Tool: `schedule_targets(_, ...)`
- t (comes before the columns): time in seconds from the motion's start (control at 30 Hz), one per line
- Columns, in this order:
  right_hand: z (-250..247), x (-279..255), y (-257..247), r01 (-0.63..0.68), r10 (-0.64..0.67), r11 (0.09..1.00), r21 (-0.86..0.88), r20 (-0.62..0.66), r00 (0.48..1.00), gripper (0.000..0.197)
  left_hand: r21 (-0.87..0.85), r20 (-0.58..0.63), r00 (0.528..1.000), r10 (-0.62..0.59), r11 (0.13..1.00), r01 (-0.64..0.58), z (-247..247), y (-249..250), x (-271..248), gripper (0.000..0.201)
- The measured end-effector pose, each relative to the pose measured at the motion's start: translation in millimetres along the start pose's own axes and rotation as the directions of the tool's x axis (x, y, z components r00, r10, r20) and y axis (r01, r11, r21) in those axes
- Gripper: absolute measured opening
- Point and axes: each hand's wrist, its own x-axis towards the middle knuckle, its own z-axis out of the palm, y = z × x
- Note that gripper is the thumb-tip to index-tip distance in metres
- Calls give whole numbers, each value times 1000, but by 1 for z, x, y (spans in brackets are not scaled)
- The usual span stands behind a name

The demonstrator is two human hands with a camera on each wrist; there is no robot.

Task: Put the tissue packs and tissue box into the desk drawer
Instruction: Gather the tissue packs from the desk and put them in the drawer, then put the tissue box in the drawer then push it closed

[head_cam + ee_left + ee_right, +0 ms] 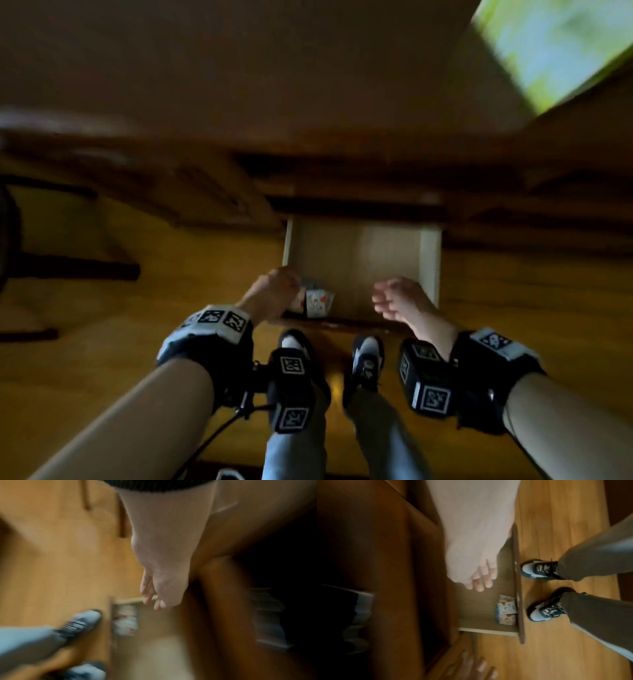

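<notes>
Two tissue packs (pixel 506 609), white with small red and blue prints, are seen lying inside the open desk drawer (pixel 432 260), tucked into its front left corner against the front panel; in the right wrist view a third pack may be counted beside them, though the blur leaves this uncertain. The drawer is pulled out from beneath the dark wooden desk (pixel 260 89), and its pale floor is otherwise shown bare in the head view. The tissue box cannot be made out in any view. The left hand (pixel 272 294) is held over the drawer's left front corner, just above the packs; its fingers (pixel 149 596) are seen loosely bent in the left wrist view, nothing is visibly grasped by them, and whether the packs are touched cannot be told. The right hand (pixel 397 299) is held over the right side of the drawer, its fingers (pixel 485 580) curled loosely inward with nothing enclosed. Two dark and white shoes (pixel 539 569) are planted on the yellow wooden floor (pixel 102 342) directly before the drawer front. A chair leg (pixel 68 267) is seen at the left, and a bright window (pixel 561 44) at the upper right.
</notes>
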Motion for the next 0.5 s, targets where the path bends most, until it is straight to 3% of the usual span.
schedule_targets(0.1,-35,-60,-44,34,-33,998,-54,13,999,31,30,46,991,128,991,-129,-22,98,-52,35)
schedule_targets(0.27,-97,-145,-98,194,-195,972,-133,5,981,22,224,315,927,205,933,-282,-51,219,-136,35)
schedule_targets(0.4,-151,-189,-131,237,-241,958,-160,-4,970,25,186,277,928,251,933,-308,-65,277,-171,32)
schedule_targets(0.5,-188,-209,-151,251,-258,962,-107,-58,964,32,154,98,926,364,914,-376,-66,317,-180,36)
